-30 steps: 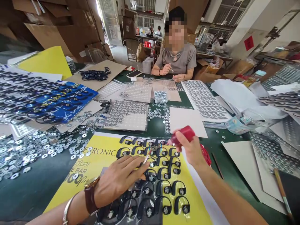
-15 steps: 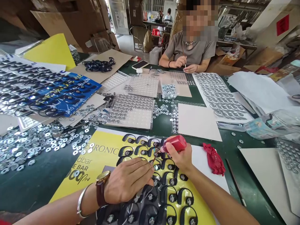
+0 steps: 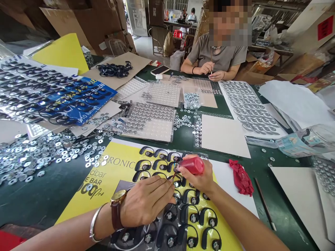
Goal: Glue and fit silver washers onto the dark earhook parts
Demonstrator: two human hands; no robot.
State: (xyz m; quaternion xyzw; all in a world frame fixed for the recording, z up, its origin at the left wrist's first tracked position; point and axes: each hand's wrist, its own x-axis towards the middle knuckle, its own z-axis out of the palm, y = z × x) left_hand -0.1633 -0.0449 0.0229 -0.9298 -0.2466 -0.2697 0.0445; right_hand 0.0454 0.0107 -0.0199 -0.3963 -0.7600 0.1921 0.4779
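My right hand is wrapped round a red squeeze bottle, tilted with its thin nozzle pointing down and left. The nozzle tip is close to the fingertips of my left hand. My left hand lies palm down with fingers stretched together over the rows of black hook-shaped pieces; whether anything is under its palm is hidden. Each black piece has a shiny round metal part. They sit in clear plastic on a yellow printed sheet.
Loose metal washers are heaped at the left. A crumpled red cloth and a thin brush lie at the right. Beyond are trays of metal discs and a white card. Across the table a person holds a thin stick.
The view has shifted slightly, moving the background a little to the right. The red bottle sits slightly further left and lower. My left hand keeps nearly the same pose.
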